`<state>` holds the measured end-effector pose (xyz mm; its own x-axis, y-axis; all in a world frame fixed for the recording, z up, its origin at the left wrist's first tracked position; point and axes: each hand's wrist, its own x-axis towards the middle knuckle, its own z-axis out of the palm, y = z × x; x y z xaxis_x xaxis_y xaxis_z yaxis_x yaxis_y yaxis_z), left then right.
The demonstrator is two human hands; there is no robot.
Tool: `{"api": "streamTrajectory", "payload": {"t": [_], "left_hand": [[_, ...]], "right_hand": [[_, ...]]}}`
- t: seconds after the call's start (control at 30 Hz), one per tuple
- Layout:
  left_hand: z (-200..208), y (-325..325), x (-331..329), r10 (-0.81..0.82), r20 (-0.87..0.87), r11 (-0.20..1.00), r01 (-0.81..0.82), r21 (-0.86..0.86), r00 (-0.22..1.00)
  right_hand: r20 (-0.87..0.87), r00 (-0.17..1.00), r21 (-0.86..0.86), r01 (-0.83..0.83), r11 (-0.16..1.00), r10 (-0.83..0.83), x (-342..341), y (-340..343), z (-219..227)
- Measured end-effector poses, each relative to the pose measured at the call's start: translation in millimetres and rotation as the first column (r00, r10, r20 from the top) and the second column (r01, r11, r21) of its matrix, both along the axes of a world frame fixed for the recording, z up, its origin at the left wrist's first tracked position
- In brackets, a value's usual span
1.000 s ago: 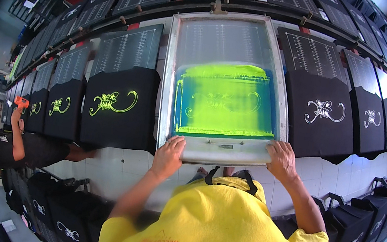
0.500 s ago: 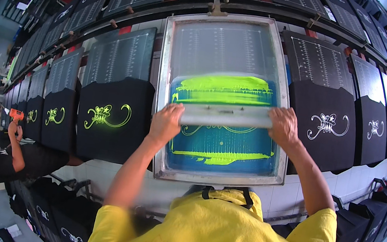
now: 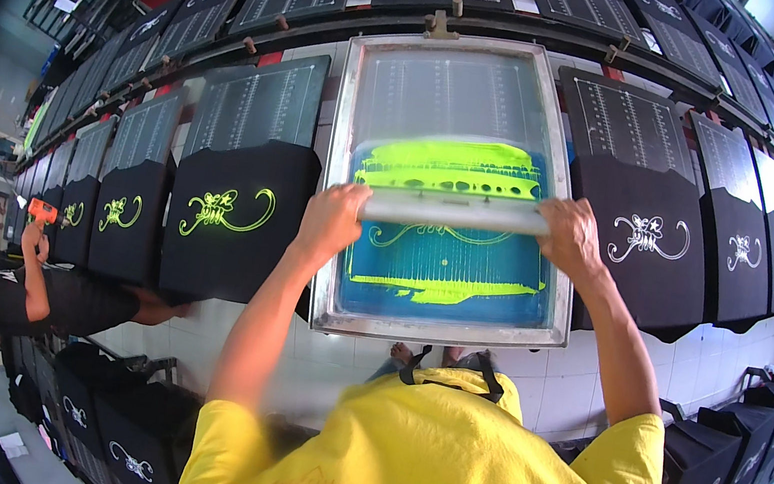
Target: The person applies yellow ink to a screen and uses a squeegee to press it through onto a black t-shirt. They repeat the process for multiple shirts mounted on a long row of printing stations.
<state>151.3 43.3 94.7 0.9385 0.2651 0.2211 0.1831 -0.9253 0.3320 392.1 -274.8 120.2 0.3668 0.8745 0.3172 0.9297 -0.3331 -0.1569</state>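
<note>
Both ends of a long pale squeegee are in my grip, my left hand on one end and my right hand on the other. It lies crosswise over the blue mesh of a metal-framed printing screen. Thick neon yellow-green ink is heaped on the mesh just beyond the squeegee. On the near side, a curling design shows in the mesh, and a ragged strip of the same ink crosses it. The squeegee's blade edge is hidden.
Black shirts on boards flank the screen; the left shirt bears a neon print, the right one a white print. A metal rail with a clamp runs behind. At left, another person holds an orange heat-gun-like tool. More boards stand behind me.
The whole view has shifted, with the screen sitting slightly higher. Along the squeegee's far side, the ink now shows a ridge with dark gaps. Both hands keep their hold.
</note>
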Motion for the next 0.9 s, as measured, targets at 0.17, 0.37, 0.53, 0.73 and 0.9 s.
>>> {"api": "streamTrajectory", "payload": {"t": [0.17, 0.37, 0.53, 0.73, 0.9], "left_hand": [[-6.3, -54.6, -77.4, -0.053, -0.006, 0.999, 0.053, 0.003, 0.999], [-16.4, -102.1, -127.5, 0.01, -0.068, 0.999, -0.013, -0.037, 0.998], [-36.7, -97.4, -126.2, -0.028, 0.034, 0.999, 0.027, 0.027, 0.999], [-32.1, -56.3, -74.0, -0.039, 0.028, 0.997, 0.037, 0.066, 0.999], [-35.3, -9.5, -16.6, -0.066, 0.078, 0.997, 0.063, 0.039, 0.995]], "right_hand": [[-0.041, 0.999, -0.024, -0.026, 0.999, 0.025, -70.4, -56.2, -5.0], [-0.115, 0.993, -0.146, 0.005, 0.989, -0.022, -121.1, -88.3, -5.2], [-0.055, 0.997, -0.194, 0.034, 0.98, -0.045, -123.4, -86.9, -15.1], [-0.024, 0.999, -0.173, 0.038, 0.984, -0.043, -74.6, -52.6, -29.4], [-0.04, 0.998, -0.196, 0.035, 0.98, -0.044, -17.5, -5.0, -18.8]]}}
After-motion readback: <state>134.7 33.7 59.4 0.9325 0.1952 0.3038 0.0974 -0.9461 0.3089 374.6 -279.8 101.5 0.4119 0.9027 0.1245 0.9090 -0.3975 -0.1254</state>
